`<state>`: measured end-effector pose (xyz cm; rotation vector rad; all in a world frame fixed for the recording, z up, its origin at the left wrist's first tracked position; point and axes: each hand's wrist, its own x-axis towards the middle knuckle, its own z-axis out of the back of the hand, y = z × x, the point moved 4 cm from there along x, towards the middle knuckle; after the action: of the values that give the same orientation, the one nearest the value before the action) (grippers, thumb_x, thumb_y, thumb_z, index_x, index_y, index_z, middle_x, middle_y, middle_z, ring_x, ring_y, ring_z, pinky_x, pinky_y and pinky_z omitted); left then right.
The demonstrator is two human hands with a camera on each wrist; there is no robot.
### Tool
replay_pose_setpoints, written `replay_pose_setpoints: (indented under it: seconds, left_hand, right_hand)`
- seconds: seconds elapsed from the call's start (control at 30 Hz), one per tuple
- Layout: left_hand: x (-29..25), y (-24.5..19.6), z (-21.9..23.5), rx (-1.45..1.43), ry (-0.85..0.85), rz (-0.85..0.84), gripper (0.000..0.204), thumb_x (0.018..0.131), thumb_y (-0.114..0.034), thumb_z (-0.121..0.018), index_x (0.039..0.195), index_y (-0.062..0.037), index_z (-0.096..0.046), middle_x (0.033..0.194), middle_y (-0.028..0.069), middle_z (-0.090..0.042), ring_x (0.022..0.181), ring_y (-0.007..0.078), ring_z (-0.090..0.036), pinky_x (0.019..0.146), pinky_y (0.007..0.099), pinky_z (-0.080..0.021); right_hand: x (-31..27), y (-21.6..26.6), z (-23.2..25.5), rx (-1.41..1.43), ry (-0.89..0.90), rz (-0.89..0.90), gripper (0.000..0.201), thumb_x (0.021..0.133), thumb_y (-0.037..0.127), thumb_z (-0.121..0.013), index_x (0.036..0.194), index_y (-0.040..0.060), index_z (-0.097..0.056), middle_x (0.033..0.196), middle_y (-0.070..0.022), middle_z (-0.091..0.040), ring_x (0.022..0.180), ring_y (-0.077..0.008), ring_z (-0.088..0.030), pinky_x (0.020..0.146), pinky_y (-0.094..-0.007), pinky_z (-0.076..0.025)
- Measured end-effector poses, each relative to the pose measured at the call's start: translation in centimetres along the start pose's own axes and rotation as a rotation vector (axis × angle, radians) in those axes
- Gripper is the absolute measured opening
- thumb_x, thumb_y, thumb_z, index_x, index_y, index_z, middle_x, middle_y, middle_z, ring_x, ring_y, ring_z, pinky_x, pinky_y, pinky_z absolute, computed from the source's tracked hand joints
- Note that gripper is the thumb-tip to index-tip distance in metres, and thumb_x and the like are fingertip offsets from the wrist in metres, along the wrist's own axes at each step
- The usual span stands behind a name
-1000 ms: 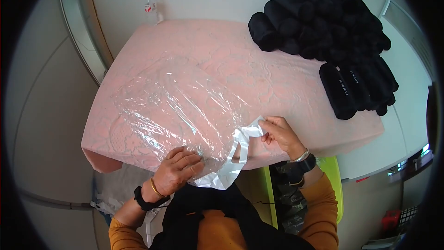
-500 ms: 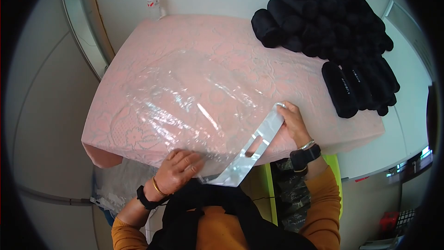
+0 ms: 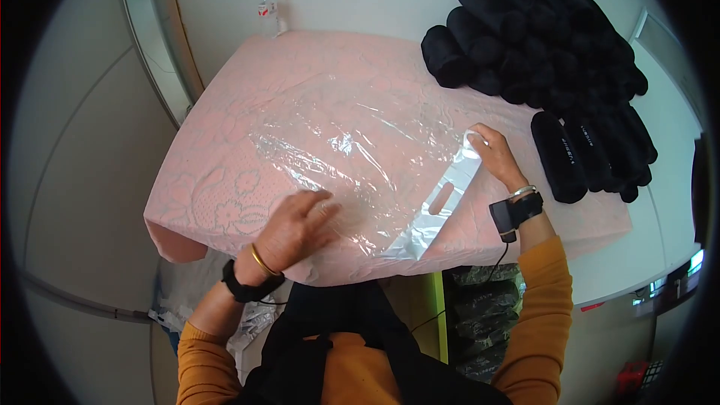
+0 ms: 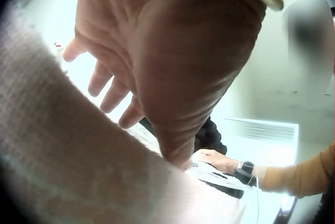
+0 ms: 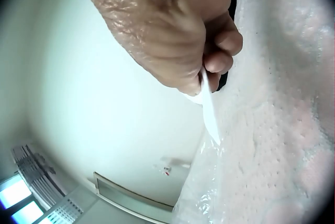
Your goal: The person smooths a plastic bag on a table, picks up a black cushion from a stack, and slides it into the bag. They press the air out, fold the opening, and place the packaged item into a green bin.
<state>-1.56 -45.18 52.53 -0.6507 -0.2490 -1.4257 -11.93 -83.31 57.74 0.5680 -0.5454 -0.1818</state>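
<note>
A clear plastic bag (image 3: 341,142) lies spread over the pink patterned cloth. Along its right side runs a white strip (image 3: 463,169) with a cut-out handle slot. Thumb and fingers of my right hand (image 3: 495,154) pinch the strip's far corner; in the right wrist view the white edge (image 5: 209,116) comes out between them. My left hand (image 3: 296,232) is over the bag's near left part, close to the table's front edge. Its fingers (image 4: 112,95) are spread and extended in the left wrist view, holding nothing.
Black rolled bundles (image 3: 525,37) are piled at the back right, with several more (image 3: 562,157) in front of them. A clear bottle (image 3: 268,11) stands by the wall. Below the table are a yellow-green bin (image 3: 441,322) and loose clear plastic (image 3: 187,292).
My right hand has drawn the strip's corner away and to the right, straightening the crumpled strip. The bag has shifted with it. My left hand has lifted from the bag's near edge and its fingers have spread.
</note>
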Motion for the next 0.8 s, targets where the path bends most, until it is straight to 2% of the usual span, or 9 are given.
replay_pose_setpoints:
  seconds: [0.1,0.27,0.37,0.4,0.47,0.53,0.6,0.73,0.8]
  left_hand:
    - [-0.4,2.3,2.2,0.256,0.037,0.051,0.057,0.072,-0.029,-0.077,0.121,-0.0087,-0.057,0.123,0.0134,-0.054,0.113,0.0313,-0.052,0.098,0.0463,-0.04]
    - [-1.6,4.6,1.2,0.372,0.075,0.11,0.054,0.074,-0.029,-0.074,0.121,-0.0097,-0.057,0.118,0.0119,-0.056,0.114,0.0291,-0.05,0.101,0.0469,-0.037]
    - [-0.8,3.1,0.8,0.429,0.129,0.176,0.044,0.074,-0.03,-0.074,0.112,-0.0104,-0.06,0.103,0.0088,-0.058,0.103,0.0262,-0.054,0.093,0.0422,-0.041]
    - [-0.9,2.4,0.4,0.42,0.136,0.18,0.044,0.074,-0.03,-0.074,0.112,-0.0104,-0.06,0.103,0.0088,-0.058,0.103,0.0262,-0.054,0.093,0.0422,-0.041]
    - [-0.8,0.8,-0.4,0.352,0.128,0.141,0.039,0.073,-0.029,-0.074,0.105,-0.0107,-0.06,0.092,0.0072,-0.056,0.093,0.0247,-0.055,0.085,0.0389,-0.043]
    - [-0.4,-0.4,-1.1,0.315,0.127,0.118,0.036,0.073,-0.029,-0.074,0.101,-0.0109,-0.061,0.087,0.0064,-0.055,0.088,0.0239,-0.056,0.081,0.0373,-0.044]
    - [-0.2,-1.7,-1.6,0.272,0.102,0.07,0.033,0.073,-0.028,-0.074,0.097,-0.0106,-0.061,0.083,0.0064,-0.053,0.082,0.0238,-0.055,0.075,0.0361,-0.044]
    - [0.0,-2.0,-1.5,0.233,0.097,0.08,0.03,0.073,-0.027,-0.074,0.094,-0.0101,-0.061,0.079,0.0064,-0.052,0.078,0.0241,-0.055,0.07,0.0355,-0.044]
    - [0.5,-2.3,-1.6,0.226,0.098,0.102,0.029,0.074,-0.027,-0.074,0.094,-0.0098,-0.061,0.079,0.0064,-0.052,0.078,0.0242,-0.055,0.07,0.0356,-0.045]
  right_hand:
    - [-0.3,0.0,0.0,0.006,0.132,-0.078,0.017,0.093,0.012,-0.053,0.098,-0.002,-0.061,0.078,-0.0075,-0.06,0.076,-0.013,-0.055,0.073,-0.0291,-0.046]
    - [-1.2,-4.6,0.1,0.066,-0.015,-0.166,0.017,0.089,0.01,-0.057,0.102,0.0001,-0.059,0.088,-0.0111,-0.062,0.084,-0.0192,-0.059,0.077,-0.0322,-0.047]
    - [-2.2,-3.9,0.6,-0.453,-0.274,-0.158,0.028,0.083,0.006,-0.061,0.11,0.0013,-0.056,0.107,-0.0153,-0.061,0.1,-0.0305,-0.059,0.086,-0.0378,-0.047]
    - [-2.9,-3.5,0.3,-0.454,-0.264,-0.165,0.028,0.083,0.006,-0.061,0.11,0.0013,-0.056,0.107,-0.0153,-0.061,0.1,-0.0305,-0.059,0.086,-0.0378,-0.047]
    - [-4.1,2.8,-0.6,-0.386,-0.204,0.094,0.04,0.078,0.004,-0.064,0.116,0.001,-0.052,0.119,-0.019,-0.054,0.112,-0.039,-0.051,0.094,-0.0417,-0.043]
    - [-6.8,7.2,-2.9,-0.175,-0.088,0.088,0.043,0.079,0.001,-0.062,0.12,0.0002,-0.05,0.119,-0.022,-0.051,0.114,-0.0392,-0.049,0.099,-0.0425,-0.04]
    - [-9.6,10.4,-5.2,-0.218,0.083,0.26,0.043,0.083,0.005,-0.06,0.123,-0.0016,-0.048,0.126,-0.0239,-0.048,0.121,-0.0399,-0.045,0.103,-0.0444,-0.036]
    - [-12.5,8.7,-6.8,-0.299,0.17,0.123,0.045,0.085,0.012,-0.059,0.125,-0.0041,-0.046,0.132,-0.0253,-0.043,0.126,-0.0409,-0.04,0.107,-0.045,-0.033]
    - [-12.6,8.5,-7.0,-0.313,0.196,0.114,0.049,0.086,0.016,-0.059,0.128,-0.0044,-0.045,0.135,-0.0255,-0.041,0.128,-0.041,-0.038,0.108,-0.0457,-0.031]
